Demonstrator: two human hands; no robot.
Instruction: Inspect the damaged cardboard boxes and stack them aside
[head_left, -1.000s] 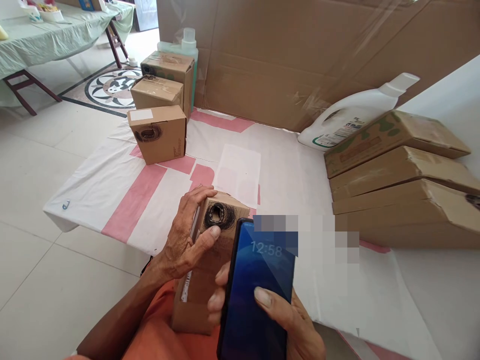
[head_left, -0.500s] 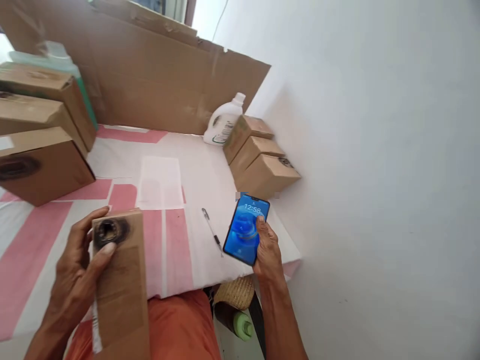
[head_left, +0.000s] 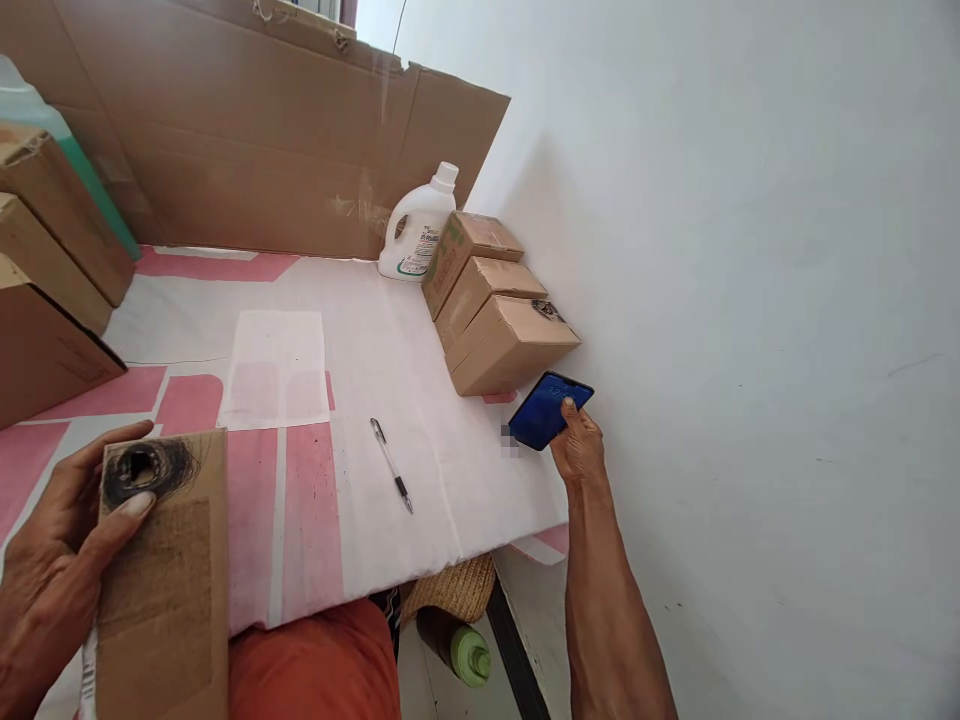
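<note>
My left hand (head_left: 67, 550) is closed around a narrow cardboard box (head_left: 169, 590), its thumb beside a dark-scribbled hole near the top. The box stands tilted over my lap at the table's front edge. On the right, my right hand (head_left: 581, 440) grips a smartphone (head_left: 551, 410) with its dim blue screen up and the thumb lying on the glass. The phone is just above the table's right side, in front of the stacked boxes. A black-and-clear pen (head_left: 391, 465) lies on the cloth between my hands. Behind it is a sheet of white paper (head_left: 274, 350).
Three small cardboard boxes (head_left: 510, 330) stand by the wall beside a white detergent bottle (head_left: 421, 225). More boxes (head_left: 45, 340) and a jug of green liquid (head_left: 90, 180) are at left. A cardboard panel (head_left: 247, 150) closes off the back. A green-capped bottle (head_left: 469, 655) is below.
My right hand has carried the phone right and farther back, and its screen has dimmed. The view has turned right, so the left hand and its box sit farther left.
</note>
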